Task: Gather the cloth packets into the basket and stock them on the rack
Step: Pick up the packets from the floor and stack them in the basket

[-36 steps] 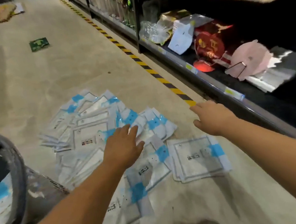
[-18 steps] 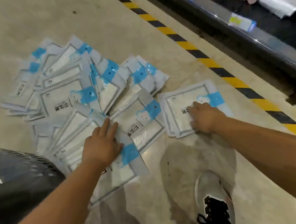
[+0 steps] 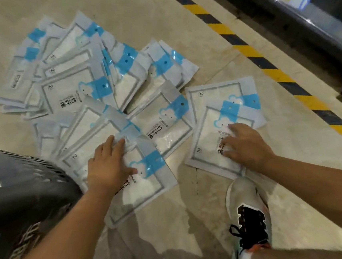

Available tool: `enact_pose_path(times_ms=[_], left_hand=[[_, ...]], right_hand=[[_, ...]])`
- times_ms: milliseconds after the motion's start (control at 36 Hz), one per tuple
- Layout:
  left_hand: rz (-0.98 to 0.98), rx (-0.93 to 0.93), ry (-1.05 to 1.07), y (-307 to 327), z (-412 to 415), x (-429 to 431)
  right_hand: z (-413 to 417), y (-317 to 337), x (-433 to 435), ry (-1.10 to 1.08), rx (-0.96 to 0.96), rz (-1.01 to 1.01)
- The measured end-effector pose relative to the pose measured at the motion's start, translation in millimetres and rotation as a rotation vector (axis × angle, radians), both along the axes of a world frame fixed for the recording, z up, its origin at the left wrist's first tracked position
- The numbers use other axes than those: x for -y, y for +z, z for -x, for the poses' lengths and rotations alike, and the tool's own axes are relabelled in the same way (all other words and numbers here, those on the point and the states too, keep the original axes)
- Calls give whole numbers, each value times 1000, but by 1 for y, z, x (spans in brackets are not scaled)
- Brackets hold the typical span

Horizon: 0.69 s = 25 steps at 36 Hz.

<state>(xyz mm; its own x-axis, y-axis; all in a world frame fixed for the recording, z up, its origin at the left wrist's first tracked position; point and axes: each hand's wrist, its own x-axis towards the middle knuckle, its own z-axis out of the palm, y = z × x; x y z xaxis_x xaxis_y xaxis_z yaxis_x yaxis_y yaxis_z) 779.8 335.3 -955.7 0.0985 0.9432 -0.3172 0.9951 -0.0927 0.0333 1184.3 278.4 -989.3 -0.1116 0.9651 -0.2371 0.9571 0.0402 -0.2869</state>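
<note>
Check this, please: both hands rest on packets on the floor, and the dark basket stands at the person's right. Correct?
No: the head view shows the dark basket at the person's left. The left hand and right hand do rest on packets on the floor.

Cloth packets (image 3: 74, 90): over a dozen, overlapping, exact count unclear. Basket (image 3: 14, 182): one. Shoe (image 3: 243, 199): one.

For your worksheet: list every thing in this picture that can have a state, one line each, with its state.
left hand: flat, fingers straight, pressing on the cloth packets
right hand: fingers spread, pressing on the small stack
cloth packets: sealed, scattered and overlapping on the floor
small stack: lying right of the scattered packets
basket: at the left, blurred; contents unclear
shoe: laced, planted on the floor
rack: only its lowest edge in view
</note>
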Motion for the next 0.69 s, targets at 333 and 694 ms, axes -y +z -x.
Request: enact_pose_path(times_ms=[333, 694], left_hand=[[-182, 111, 274, -24, -39, 17], [25, 380, 352, -6, -24, 16]], right_hand=[[8, 20, -16, -973, -351, 250], [19, 17, -15, -826, -811, 177]])
